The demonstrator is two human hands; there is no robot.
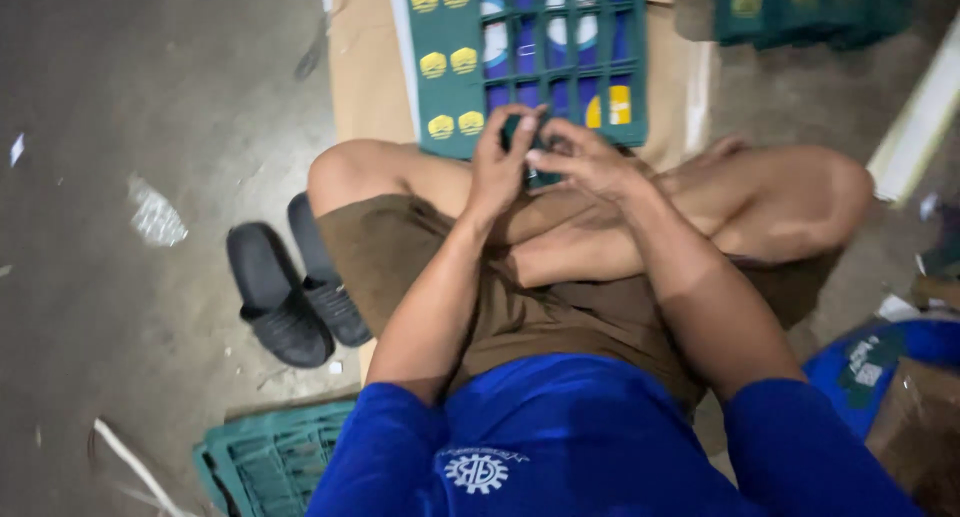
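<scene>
I sit cross-legged on the floor in brown shorts and a blue shirt. My left hand (pixel 500 162) and my right hand (pixel 582 159) meet over my legs, both closed around a small dark green piece (pixel 537 167), mostly hidden by the fingers. Just beyond my hands lies a green cardboard sheet with a grid of cut-out windows (pixel 530 52), showing blue, white and yellow patches and yellow emblems along its left side. It rests on brown cardboard (pixel 365 77).
A pair of black slippers (pixel 290 287) lies on the grey concrete floor by my left knee. A green grid piece (pixel 270 462) sits at the lower left. More green sheets (pixel 810 7) lie at the top right; a blue bag (pixel 880 362) at the right.
</scene>
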